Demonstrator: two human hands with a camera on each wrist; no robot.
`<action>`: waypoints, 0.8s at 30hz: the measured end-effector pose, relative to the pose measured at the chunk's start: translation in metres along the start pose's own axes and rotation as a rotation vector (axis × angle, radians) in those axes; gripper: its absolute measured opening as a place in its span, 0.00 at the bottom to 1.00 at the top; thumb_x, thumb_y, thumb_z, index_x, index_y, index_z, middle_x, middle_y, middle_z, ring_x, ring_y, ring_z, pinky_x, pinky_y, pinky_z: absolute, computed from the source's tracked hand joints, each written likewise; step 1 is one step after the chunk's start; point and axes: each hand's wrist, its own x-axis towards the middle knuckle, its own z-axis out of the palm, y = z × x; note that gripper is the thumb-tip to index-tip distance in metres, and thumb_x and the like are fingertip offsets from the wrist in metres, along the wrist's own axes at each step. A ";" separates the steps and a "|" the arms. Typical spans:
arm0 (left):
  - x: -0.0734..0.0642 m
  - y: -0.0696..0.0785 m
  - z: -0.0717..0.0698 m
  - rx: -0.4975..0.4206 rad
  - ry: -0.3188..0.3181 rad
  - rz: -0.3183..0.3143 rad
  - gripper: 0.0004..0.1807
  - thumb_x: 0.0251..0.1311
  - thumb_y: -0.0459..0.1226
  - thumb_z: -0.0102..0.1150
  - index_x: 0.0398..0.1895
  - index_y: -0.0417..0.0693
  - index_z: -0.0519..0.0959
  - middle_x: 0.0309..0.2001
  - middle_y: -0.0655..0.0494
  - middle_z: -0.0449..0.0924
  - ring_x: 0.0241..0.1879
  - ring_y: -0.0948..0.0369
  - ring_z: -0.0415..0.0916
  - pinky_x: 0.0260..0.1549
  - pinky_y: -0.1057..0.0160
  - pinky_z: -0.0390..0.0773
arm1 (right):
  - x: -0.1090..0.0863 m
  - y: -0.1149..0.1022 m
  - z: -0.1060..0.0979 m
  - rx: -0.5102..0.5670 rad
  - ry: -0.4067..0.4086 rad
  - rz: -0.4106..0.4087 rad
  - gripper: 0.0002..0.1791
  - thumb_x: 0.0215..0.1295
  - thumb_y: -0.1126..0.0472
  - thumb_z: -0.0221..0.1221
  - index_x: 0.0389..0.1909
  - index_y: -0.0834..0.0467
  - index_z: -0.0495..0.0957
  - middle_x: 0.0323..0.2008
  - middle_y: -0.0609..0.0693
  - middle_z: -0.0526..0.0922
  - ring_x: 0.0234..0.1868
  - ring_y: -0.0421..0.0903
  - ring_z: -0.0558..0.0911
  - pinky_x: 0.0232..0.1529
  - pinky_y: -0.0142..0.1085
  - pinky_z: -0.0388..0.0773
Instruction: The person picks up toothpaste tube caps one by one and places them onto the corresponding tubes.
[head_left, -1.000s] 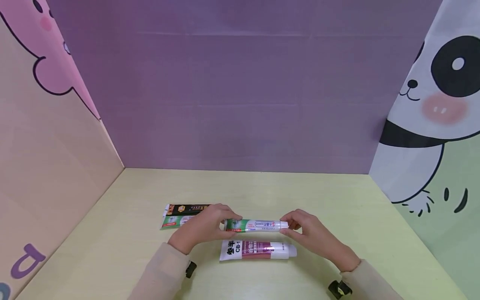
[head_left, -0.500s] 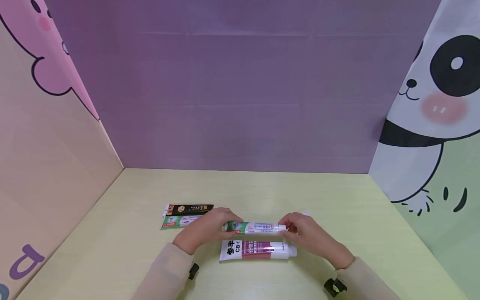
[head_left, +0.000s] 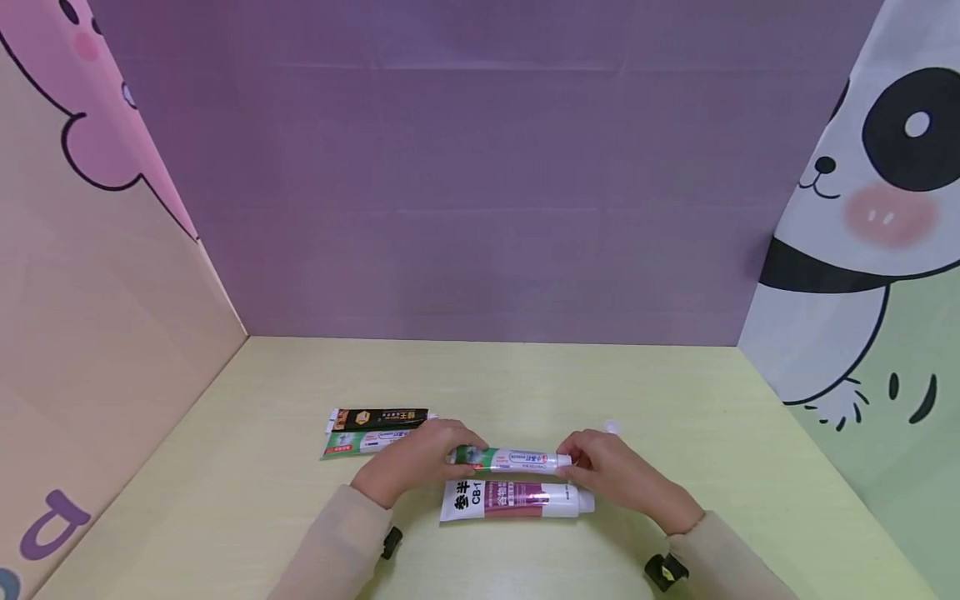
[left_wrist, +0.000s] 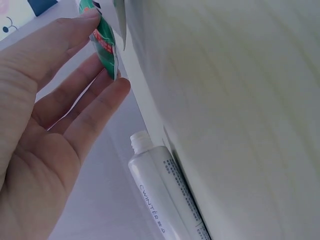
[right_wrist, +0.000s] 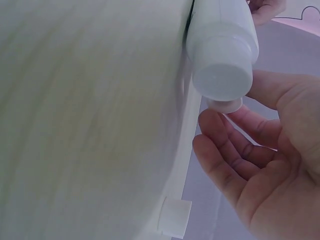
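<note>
My left hand [head_left: 422, 458] pinches the flat end of a green-and-white toothpaste tube [head_left: 521, 461] between thumb and fingers. At its capped end, my right hand [head_left: 622, 472] pinches the tube level. Just in front lies a white-and-purple toothpaste tube [head_left: 517, 500], whose large cap [right_wrist: 222, 75] partly hides the held tube's end in the right wrist view. Left of my hands lie a black toothpaste tube [head_left: 382, 419] and another green toothpaste tube [head_left: 360, 442], partly covered by my left hand. A white tube [left_wrist: 162, 192] with a bare threaded nozzle [left_wrist: 141, 142] shows in the left wrist view.
A small white cap [head_left: 612, 427] lies on the pale table [head_left: 525, 383] behind my right hand. A purple wall [head_left: 487, 192] stands at the back. Printed panels stand at left and right, the right one with a panda [head_left: 892, 242].
Both hands have shifted slightly toward me with the held toothpaste tube, closer to the purple one. The small white cap behind my right hand has come into view.
</note>
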 end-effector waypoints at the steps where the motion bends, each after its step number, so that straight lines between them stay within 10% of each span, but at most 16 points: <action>1: 0.000 0.000 0.000 0.002 -0.002 -0.001 0.17 0.61 0.38 0.69 0.53 0.44 0.84 0.51 0.52 0.84 0.52 0.57 0.79 0.54 0.56 0.77 | 0.000 0.000 0.000 -0.001 -0.003 0.000 0.06 0.67 0.63 0.65 0.41 0.60 0.80 0.34 0.42 0.79 0.32 0.39 0.76 0.33 0.32 0.77; 24: 0.000 0.002 -0.001 -0.015 -0.043 -0.035 0.15 0.60 0.35 0.70 0.50 0.43 0.86 0.49 0.52 0.85 0.48 0.58 0.79 0.51 0.57 0.78 | 0.004 0.000 0.001 0.006 -0.056 0.034 0.09 0.68 0.62 0.64 0.44 0.62 0.80 0.32 0.43 0.80 0.33 0.39 0.77 0.34 0.32 0.77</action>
